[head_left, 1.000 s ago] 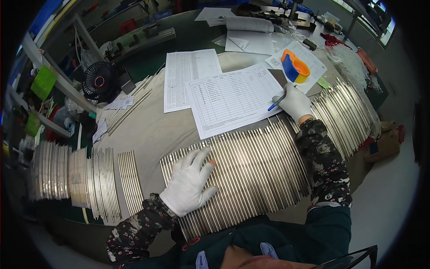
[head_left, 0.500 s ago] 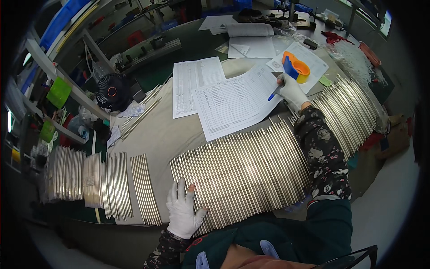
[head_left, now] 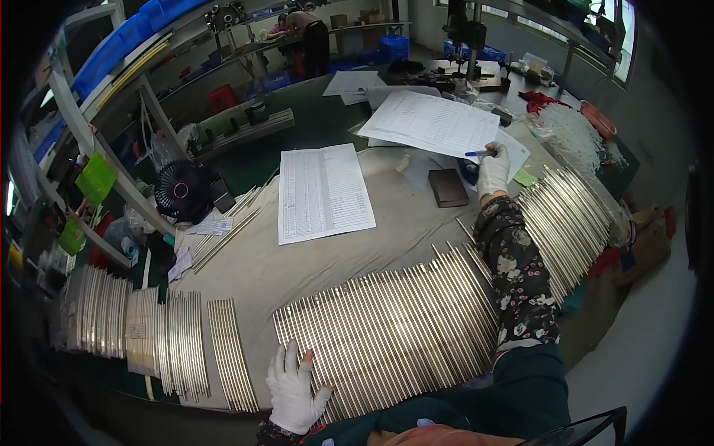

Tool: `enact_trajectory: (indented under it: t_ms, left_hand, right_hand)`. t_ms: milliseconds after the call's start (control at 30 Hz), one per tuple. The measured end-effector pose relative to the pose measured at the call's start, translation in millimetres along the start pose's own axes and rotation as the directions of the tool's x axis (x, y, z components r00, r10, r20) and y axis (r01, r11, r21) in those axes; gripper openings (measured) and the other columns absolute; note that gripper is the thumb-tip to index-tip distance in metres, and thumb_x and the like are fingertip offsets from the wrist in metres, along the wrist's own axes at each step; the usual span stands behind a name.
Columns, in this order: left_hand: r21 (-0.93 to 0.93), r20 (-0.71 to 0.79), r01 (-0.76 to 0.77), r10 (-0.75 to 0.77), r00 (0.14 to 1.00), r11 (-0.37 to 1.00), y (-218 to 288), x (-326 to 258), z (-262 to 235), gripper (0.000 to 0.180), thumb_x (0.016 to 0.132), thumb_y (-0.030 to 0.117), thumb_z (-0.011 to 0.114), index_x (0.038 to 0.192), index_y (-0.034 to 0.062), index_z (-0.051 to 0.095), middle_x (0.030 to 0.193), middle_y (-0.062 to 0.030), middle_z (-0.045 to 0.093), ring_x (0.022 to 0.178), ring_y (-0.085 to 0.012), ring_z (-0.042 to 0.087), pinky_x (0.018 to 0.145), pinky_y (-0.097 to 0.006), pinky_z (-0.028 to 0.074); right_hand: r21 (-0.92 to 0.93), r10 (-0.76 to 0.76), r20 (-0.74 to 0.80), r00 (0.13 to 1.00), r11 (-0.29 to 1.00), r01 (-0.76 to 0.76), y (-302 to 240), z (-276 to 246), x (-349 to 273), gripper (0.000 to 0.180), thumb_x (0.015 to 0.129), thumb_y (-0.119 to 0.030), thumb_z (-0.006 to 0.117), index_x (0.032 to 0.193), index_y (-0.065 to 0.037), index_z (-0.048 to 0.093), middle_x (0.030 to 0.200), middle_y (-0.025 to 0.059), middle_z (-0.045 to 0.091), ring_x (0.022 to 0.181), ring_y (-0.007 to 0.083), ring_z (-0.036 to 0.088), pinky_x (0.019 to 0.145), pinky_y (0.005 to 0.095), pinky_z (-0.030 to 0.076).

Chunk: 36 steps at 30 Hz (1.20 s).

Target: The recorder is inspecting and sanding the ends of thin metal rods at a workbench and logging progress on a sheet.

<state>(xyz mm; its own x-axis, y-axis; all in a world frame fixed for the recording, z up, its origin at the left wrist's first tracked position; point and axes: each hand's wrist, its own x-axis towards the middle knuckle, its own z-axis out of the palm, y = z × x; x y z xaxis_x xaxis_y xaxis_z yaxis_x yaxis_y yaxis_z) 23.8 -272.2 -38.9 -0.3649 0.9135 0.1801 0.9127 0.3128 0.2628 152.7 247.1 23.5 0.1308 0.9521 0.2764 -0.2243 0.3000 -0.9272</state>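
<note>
sheet [head_left: 431,121] moved back, right hand [head_left: 494,172] clamped on pen [head_left: 474,154], left hand [head_left: 294,394] splayed against rods [head_left: 394,331]

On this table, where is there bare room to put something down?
The widest bare cloth lies between the flat sheet, the dark block and the wide rod row. A narrow strip separates that row from the small rod row. The right side is crowded: right hand, rod pile.

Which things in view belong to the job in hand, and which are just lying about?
Probably in the job:
- blue pen and printed sheet, at the right hand
- wide row of metal rods, beside the left hand

Seemingly lying about:
- black fan
- dark flat block
- crumpled plastic
</note>
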Motion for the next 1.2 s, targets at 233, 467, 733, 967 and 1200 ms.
enact_trajectory:
  t_ms: [233,467,733,967,1200]
  left_hand:
    - [-0.005,0.053,0.023,-0.023,0.998,1.000,2,-1,-3,0.074,0.086,0.056,0.046,0.139,0.0075,0.028,0.141,-0.0269,0.029,0.126,-0.0478,0.028,0.101,-0.058,0.021]
    - [0.005,0.079,0.032,-0.032,0.996,0.999,4,2,-12,0.073,0.090,0.058,0.037,0.142,0.0079,0.025,0.145,-0.0274,0.024,0.129,-0.0484,0.026,0.102,-0.057,0.022]
    - [0.025,0.058,-0.032,0.031,0.998,0.999,7,10,-12,0.073,0.089,0.053,0.043,0.142,0.0058,0.026,0.142,-0.0288,0.027,0.128,-0.0485,0.027,0.104,-0.056,0.019]
    - [-0.003,0.066,-0.142,0.142,0.988,0.990,20,12,-15,0.080,0.086,0.058,0.044,0.146,0.0105,0.019,0.145,-0.0276,0.024,0.133,-0.0455,0.023,0.108,-0.057,0.010]
    - [0.057,0.147,-0.244,0.233,0.961,0.968,17,14,-13,0.081,0.085,0.061,0.043,0.147,0.0155,0.019,0.144,-0.0253,0.027,0.133,-0.0437,0.025,0.107,-0.060,0.010]
  right_hand:
    - [-0.160,0.125,0.195,0.973,0.983,-0.095,10,21,6,0.023,0.080,0.003,0.050,0.101,-0.005,0.055,0.089,0.0114,0.061,0.080,0.0274,0.066,0.069,0.0348,0.049]
    - [-0.554,-0.075,0.773,0.630,0.403,0.728,-23,43,-51,0.013,0.080,-0.004,0.048,0.089,-0.009,0.056,0.082,0.0167,0.064,0.088,0.0377,0.060,0.072,0.0447,0.047]
    - [-0.532,-0.101,0.824,0.557,0.199,0.823,-22,39,-69,0.056,0.082,-0.006,0.047,0.137,-0.016,0.040,0.100,0.0207,0.061,0.093,0.0367,0.059,0.077,0.0423,0.048]
    - [-0.311,-0.083,0.940,0.332,0.199,0.929,-94,-60,-148,0.048,0.084,-0.030,0.058,0.122,-0.002,0.050,0.106,0.0151,0.060,0.097,0.0300,0.059,0.084,0.0399,0.048]
    - [-0.381,0.199,0.918,0.342,0.208,0.901,-99,-150,-230,0.069,0.084,-0.049,0.052,0.133,-0.003,0.039,0.136,0.0275,0.035,0.128,0.0431,0.032,0.107,0.0539,0.025]
